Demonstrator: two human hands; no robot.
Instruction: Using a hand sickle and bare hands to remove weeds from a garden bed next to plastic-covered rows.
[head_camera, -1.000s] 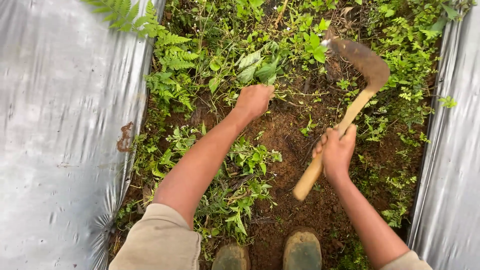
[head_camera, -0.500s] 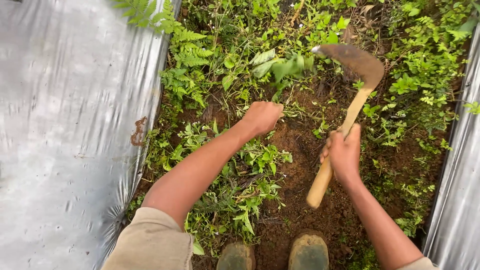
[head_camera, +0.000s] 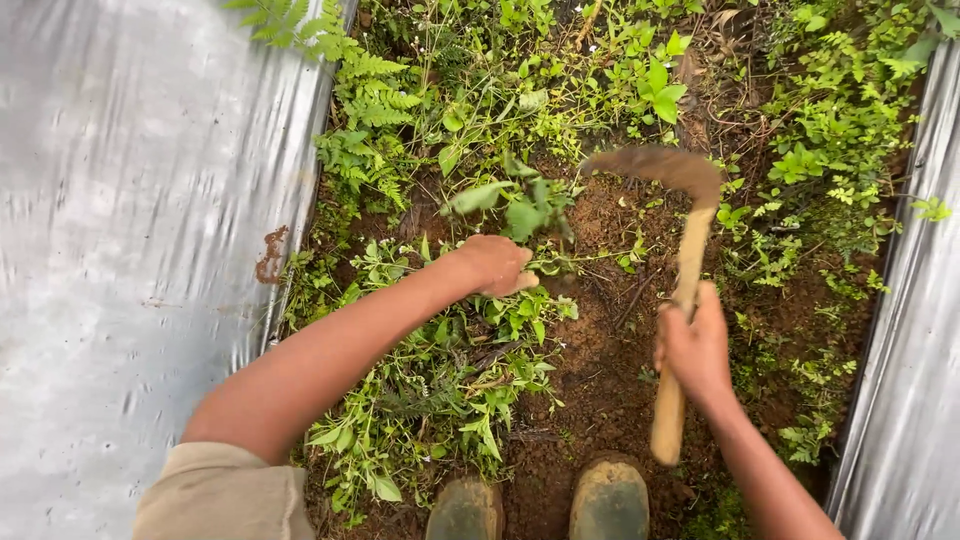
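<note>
Half cleared: bare soil (head_camera: 610, 390) centre; left hand (head_camera: 495, 265) clutching weeds (head_camera: 515, 205), right hand (head_camera: 695, 350) wrapped round hoe (head_camera: 680, 300); greenery remains around.

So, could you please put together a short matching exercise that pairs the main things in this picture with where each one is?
Things:
1. left hand
2. right hand
3. hoe blade
4. muddy boots

Places:
A. bottom edge, on bare soil
B. around the wooden handle
C. raised over the dirt, upper middle
D. closed on a leafy weed

Pairs: 1-D, 2-B, 3-C, 4-A
</note>
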